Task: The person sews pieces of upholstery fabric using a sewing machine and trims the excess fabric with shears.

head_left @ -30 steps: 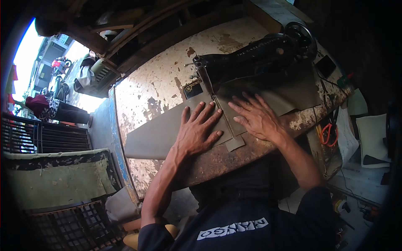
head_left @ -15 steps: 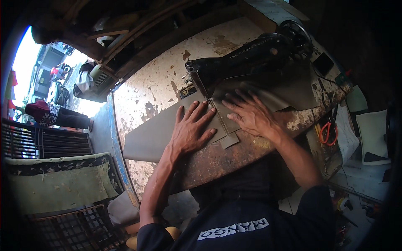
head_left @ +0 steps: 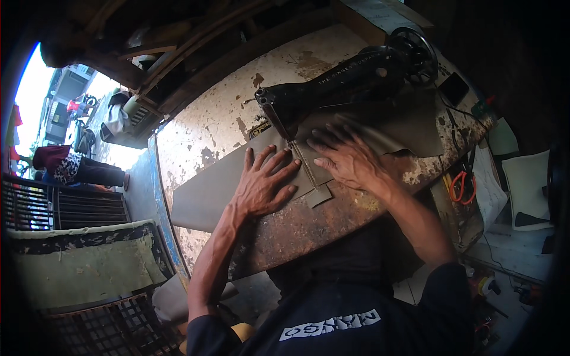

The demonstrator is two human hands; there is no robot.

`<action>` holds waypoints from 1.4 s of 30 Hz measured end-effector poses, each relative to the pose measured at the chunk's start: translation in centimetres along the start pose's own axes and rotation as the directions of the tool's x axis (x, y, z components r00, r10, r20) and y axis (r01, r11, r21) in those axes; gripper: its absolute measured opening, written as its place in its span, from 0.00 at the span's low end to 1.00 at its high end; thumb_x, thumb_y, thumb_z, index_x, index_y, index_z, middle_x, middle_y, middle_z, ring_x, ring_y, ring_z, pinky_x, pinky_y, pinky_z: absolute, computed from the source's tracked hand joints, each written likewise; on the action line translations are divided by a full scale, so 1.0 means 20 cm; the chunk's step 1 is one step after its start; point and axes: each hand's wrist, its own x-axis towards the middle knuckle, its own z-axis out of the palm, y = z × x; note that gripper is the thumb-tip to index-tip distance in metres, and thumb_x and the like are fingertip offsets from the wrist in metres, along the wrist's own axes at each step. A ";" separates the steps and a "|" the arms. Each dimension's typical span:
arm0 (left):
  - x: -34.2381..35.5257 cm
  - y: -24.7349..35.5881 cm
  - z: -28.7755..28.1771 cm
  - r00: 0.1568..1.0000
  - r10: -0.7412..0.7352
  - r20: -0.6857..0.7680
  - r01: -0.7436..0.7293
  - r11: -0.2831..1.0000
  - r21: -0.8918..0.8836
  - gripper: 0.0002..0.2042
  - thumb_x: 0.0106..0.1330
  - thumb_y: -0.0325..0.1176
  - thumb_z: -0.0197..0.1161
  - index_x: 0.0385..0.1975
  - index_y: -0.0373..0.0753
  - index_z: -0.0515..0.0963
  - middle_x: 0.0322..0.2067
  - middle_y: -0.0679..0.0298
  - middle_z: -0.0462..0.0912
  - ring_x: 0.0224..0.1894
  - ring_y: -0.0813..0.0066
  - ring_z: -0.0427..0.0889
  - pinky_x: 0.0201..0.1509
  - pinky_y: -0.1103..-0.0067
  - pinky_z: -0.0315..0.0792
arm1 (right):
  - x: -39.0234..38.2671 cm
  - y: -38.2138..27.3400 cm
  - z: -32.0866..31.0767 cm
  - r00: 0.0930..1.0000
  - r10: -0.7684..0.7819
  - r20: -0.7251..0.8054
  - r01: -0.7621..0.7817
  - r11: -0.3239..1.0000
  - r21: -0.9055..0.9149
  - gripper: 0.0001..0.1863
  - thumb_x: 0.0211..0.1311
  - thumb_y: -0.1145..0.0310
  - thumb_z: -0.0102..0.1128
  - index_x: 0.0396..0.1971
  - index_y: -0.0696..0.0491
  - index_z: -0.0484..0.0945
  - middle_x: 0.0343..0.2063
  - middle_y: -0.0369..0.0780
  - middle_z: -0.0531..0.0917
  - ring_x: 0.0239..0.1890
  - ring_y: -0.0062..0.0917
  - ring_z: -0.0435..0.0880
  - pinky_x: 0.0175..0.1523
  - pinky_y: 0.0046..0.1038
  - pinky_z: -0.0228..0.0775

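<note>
Moved: since a moment ago the grey-green cloth has slid further under the sewing machine, and both hands have gone along with it toward the needle.
Cloth: flat on the worn table, one long panel running out to the left, another bunched under the machine arm to the right.
Seam: a stitched line runs from the needle back toward the sewer; a short tab of cloth sticks out at its near end.
Left hand: fingers spread wide, palm pressed flat on the left panel, just beside the seam.
Right hand: spread and flat too, blurred with motion, pressing the right panel.
Progress: I'd judge the near stretch sewn; what is left under the machine I cannot tell.
Around: orange-handled scissors near the table's right edge.
</note>
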 end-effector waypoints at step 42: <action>0.08 -0.14 -0.02 0.999 0.032 0.034 -0.032 0.999 -0.009 0.29 0.71 0.51 0.57 0.72 0.53 0.70 0.71 0.56 0.67 0.76 0.48 0.60 0.79 0.38 0.39 | 0.15 0.07 0.08 0.999 -0.032 -0.032 0.030 0.998 -0.055 0.29 0.79 0.44 0.41 0.73 0.39 0.69 0.74 0.35 0.68 0.79 0.38 0.58 0.81 0.49 0.43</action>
